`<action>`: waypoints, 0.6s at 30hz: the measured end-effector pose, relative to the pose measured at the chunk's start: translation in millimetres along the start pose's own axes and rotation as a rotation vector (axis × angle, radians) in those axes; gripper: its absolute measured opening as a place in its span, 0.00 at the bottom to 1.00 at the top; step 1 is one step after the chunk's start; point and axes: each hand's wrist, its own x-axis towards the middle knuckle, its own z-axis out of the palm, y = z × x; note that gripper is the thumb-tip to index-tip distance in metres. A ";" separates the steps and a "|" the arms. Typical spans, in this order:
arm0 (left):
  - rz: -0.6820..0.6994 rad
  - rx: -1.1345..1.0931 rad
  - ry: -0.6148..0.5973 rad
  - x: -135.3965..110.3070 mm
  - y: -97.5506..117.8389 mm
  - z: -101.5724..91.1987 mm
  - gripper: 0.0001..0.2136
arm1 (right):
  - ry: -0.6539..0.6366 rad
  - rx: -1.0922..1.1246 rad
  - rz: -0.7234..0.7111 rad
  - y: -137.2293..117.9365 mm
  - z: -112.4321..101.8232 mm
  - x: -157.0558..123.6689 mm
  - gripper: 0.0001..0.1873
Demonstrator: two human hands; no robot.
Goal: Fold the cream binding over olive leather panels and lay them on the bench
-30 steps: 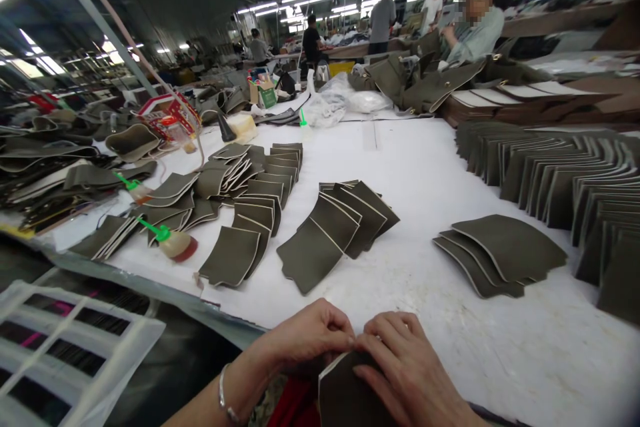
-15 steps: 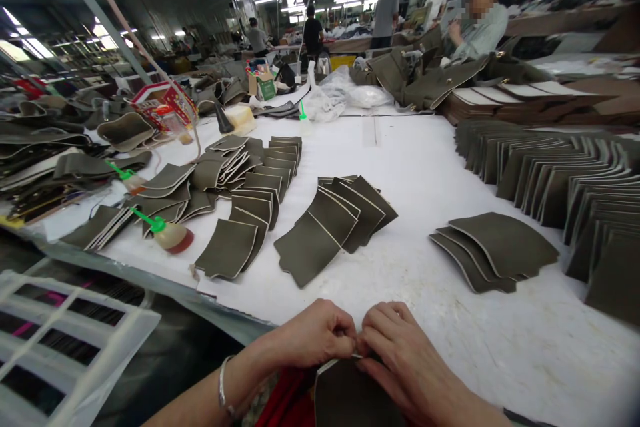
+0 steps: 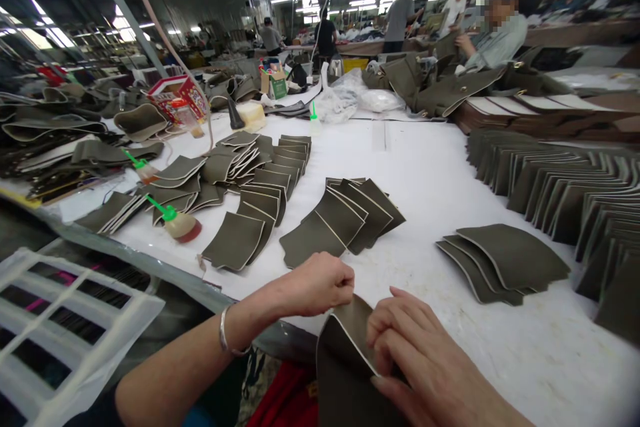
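At the near table edge, my left hand [image 3: 320,283] is closed in a pinch on the top edge of a dark olive leather piece [image 3: 345,380]. A lighter inner face of the piece shows between my hands, and its pale cut edge curves down toward the right. My right hand [image 3: 420,340] grips the right side of the same piece, thumb in front and fingers bent behind. The lower part of the piece runs out of view. Just beyond my left hand, several similar leather pieces [image 3: 320,233] lie fanned on the white tabletop [image 3: 400,280].
A small stack of leather pieces [image 3: 515,253] lies to the right, before a long row of upright panels [image 3: 560,193]. On the left are more overlapped pieces [image 3: 235,237] and a green-tipped squeeze bottle [image 3: 183,223]. A white slatted rack [image 3: 80,327] stands low left. A person [image 3: 500,33] works across the table.
My hands, close together before, are now apart. The left has risen and moved forward with the leather's top edge, and the right has moved slightly rightward. The view has shifted a little.
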 end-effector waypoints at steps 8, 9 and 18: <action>0.013 -0.454 -0.215 -5.0 -44.2 62.1 0.12 | -0.226 0.137 0.205 6.9 4.9 -31.7 0.11; 0.004 -0.508 -0.203 -10.1 -48.6 66.0 0.17 | -0.217 0.133 0.230 8.9 9.8 -38.5 0.11; -0.054 -0.216 -0.058 -60.1 -31.4 51.5 0.10 | -0.187 0.159 0.363 12.5 32.9 -54.4 0.08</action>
